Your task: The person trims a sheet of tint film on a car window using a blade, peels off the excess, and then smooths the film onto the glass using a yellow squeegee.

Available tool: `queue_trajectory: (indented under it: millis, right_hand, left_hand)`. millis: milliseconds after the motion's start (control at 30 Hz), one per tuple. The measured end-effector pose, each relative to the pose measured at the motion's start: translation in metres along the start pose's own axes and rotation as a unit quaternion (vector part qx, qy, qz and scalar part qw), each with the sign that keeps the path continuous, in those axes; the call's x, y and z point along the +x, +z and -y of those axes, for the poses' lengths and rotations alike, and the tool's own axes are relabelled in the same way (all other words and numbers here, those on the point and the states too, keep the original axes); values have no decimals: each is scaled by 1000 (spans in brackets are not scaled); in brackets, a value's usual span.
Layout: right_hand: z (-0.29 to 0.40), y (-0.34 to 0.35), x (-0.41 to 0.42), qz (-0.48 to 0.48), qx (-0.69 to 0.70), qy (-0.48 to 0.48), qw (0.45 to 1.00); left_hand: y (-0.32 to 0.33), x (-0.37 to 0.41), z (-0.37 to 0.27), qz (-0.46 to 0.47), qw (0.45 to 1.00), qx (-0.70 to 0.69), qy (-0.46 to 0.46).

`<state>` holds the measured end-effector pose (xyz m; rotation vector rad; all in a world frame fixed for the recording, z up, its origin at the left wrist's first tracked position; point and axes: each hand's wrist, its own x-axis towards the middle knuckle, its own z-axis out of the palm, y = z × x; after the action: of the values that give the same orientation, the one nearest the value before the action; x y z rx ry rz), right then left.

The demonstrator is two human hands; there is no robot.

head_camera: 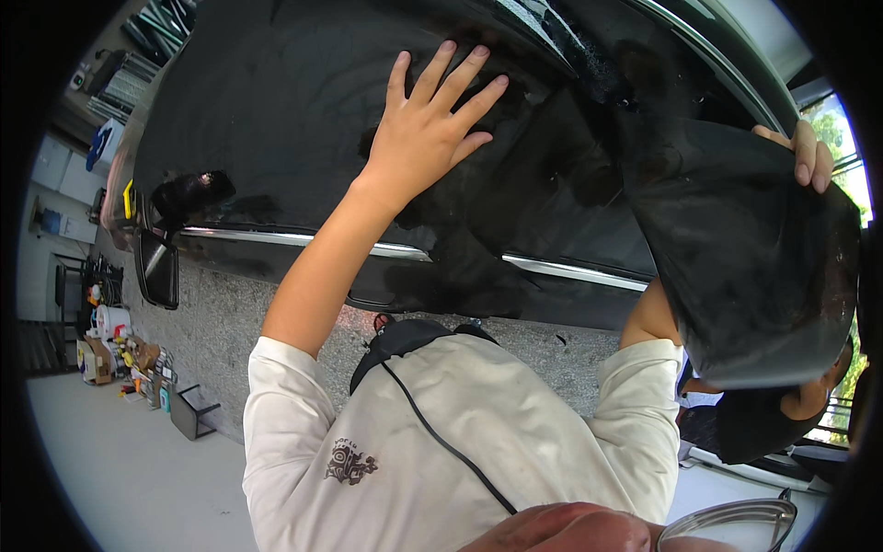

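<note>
My left hand [434, 114] lies palm down with its fingers spread on a large dark film [276, 103] over the car's side windows. Darker, wet-looking patches show around that hand. At the far right my right hand [807, 152] grips the upper edge of a dark film sheet [745, 255], with its fingertips folded over the front. This part of the sheet is lifted off the car and hangs down in front of my right forearm, hiding most of it. Wet streaks and droplets mark the exposed surface near the upper window edge [545, 34].
Chrome trim [579, 272] runs along the car, and a side mirror [156, 269] juts out at left. Boxes and tools [131, 359] lie beside a small stool [195, 412] on the floor. Another person [745, 421] in dark clothing is behind the sheet at right.
</note>
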<state>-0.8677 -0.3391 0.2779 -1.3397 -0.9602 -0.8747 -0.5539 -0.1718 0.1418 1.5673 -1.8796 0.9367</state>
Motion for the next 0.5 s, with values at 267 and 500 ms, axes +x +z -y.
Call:
queue_trajectory:
  millis: [267,500]
  right_hand:
    - [32,-128,-38,-11,131,-16,991]
    - [30,-154,-67,-86,100,-14,991]
  left_hand:
    - [-8,23,-1,59,998,6,17]
    - [-24,50,-5,106,994,6,32]
